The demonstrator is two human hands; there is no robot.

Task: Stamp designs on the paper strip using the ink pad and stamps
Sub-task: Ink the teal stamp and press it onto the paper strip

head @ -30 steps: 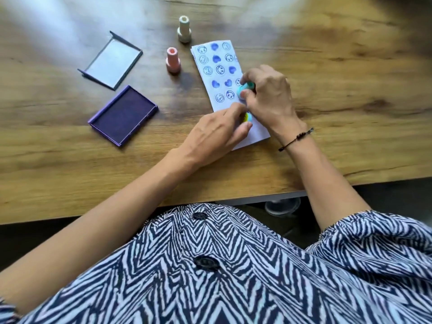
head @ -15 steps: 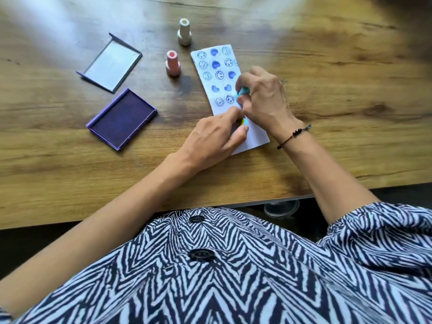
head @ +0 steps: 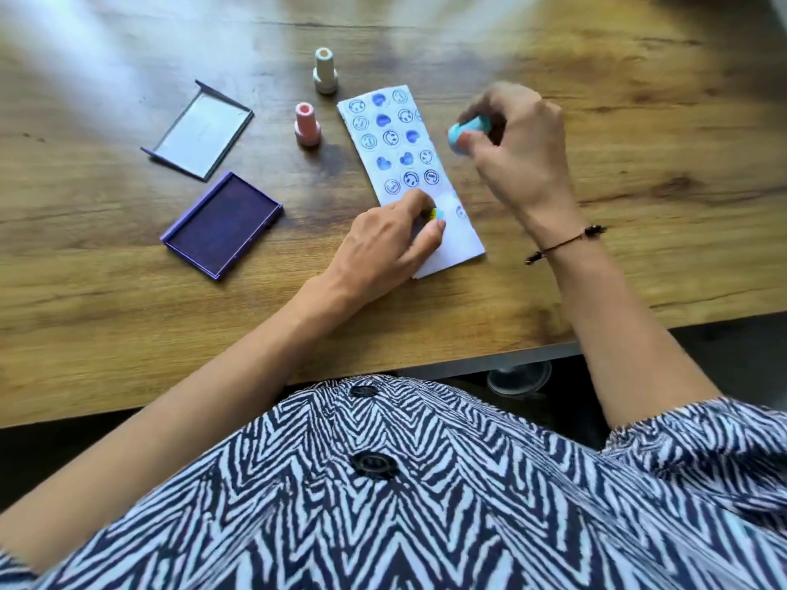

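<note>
A white paper strip (head: 451,232) lies on the wooden table, covered in several blue smiley and heart prints. My left hand (head: 387,244) rests on its near end with fingers closed on a small yellow stamp (head: 435,215) pressed to the paper. My right hand (head: 517,151) hovers just right of the strip, blurred, gripping a light blue stamp (head: 464,136) tilted with its face to the left. The open purple ink pad (head: 221,225) sits left of the strip.
The ink pad's lid (head: 200,132) lies behind the pad. A pink stamp (head: 306,125) and a white stamp (head: 326,72) stand upright by the strip's far left corner. The table edge (head: 468,364) runs close to my body.
My right hand has lifted the blue stamp off the strip and swung it to the right, uncovering more prints. My left hand stays on the strip's near end.
</note>
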